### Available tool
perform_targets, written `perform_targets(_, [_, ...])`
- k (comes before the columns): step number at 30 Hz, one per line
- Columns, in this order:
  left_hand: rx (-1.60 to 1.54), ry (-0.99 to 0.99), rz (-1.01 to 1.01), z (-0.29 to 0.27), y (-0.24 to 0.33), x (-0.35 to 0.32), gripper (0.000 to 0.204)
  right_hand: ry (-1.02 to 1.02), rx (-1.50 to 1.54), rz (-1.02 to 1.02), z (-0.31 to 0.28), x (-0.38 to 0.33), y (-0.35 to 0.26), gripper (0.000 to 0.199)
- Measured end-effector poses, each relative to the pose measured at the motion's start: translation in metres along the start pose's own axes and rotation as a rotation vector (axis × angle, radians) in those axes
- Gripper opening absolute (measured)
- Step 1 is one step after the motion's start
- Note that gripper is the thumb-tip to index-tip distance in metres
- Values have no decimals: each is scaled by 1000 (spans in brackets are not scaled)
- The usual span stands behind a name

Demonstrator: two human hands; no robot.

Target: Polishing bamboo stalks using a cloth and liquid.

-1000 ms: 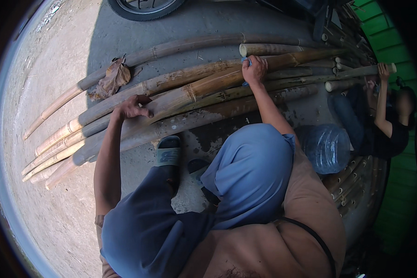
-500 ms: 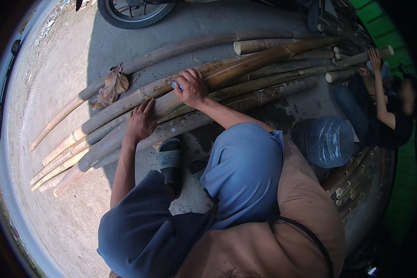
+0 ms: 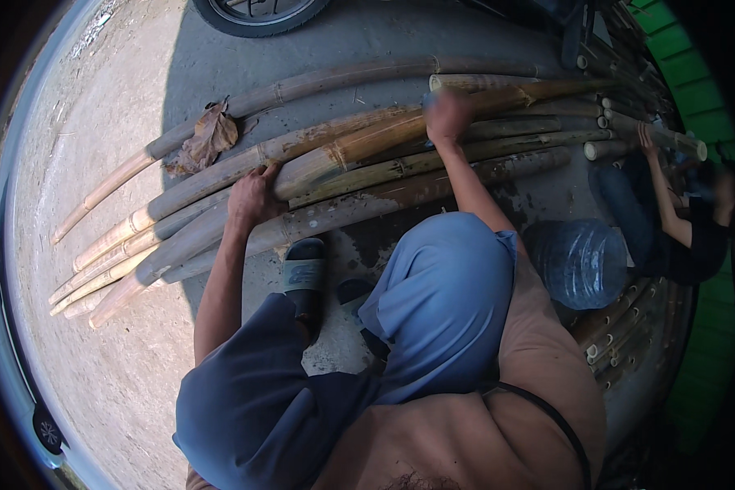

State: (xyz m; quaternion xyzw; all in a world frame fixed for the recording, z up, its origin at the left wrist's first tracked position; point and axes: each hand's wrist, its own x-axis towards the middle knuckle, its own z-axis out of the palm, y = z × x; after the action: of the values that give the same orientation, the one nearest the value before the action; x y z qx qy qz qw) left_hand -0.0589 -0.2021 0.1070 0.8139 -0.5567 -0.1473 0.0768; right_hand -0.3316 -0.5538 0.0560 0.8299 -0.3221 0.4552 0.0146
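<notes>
Left hand (image 3: 253, 196) is palm-down on the poles (image 3: 343, 175), fingers curled over the top of a thick brown one near its left third. Gripping loosely; thumb side hidden, so can't tell whether it closes fully round. It sat a bit further left and lower half a second ago; now it's slightly up the bundle.

Right hand (image 3: 449, 114) is motion-blurred, pressed on the yellow pole (image 3: 367, 143) well right of the left hand. Something bluish shows at its upper edge, too blurred to identify. Can't tell if the fingers are closed on it or flat. Half a second ago this hand was close to the left one, mid-bundle; now it has run out to the right along the pole, arm nearly straight. That roughly matches where it was a second ago.

Poles lie side by side on the concrete (image 3: 367, 41), fanned, butt ends to the right, thin ends lower left onto the dirt. The person squats over them, sandal (image 3: 304, 273) just below the nearest pole.

Dry leaf (image 3: 206, 139) rests on the upper poles, left. Tyre (image 3: 257, 12) at top edge. Clear water jug (image 3: 580, 261) at right, beside the knee. Second person (image 3: 686, 220) sits far right, one hand on pole ends.
</notes>
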Motion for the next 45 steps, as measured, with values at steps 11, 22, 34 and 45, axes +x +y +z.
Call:
perform_targets(11, [-88, -83, 22, -5, -13, 4, 91, -233, 336, -129, 34, -45, -162, 18])
perform_targets(22, [-397, -370, 115, 3, -58, 27, 93, -69, -185, 103, -2, 5, 34, 13])
perform_targets(34, [60, 129, 61, 33, 8, -17, 85, -330, 374, -174, 25, -60, -174, 11])
perform_targets(45, [-9, 62, 51, 22, -4, -10, 81, -35, -144, 115, -10, 1, 67, 15])
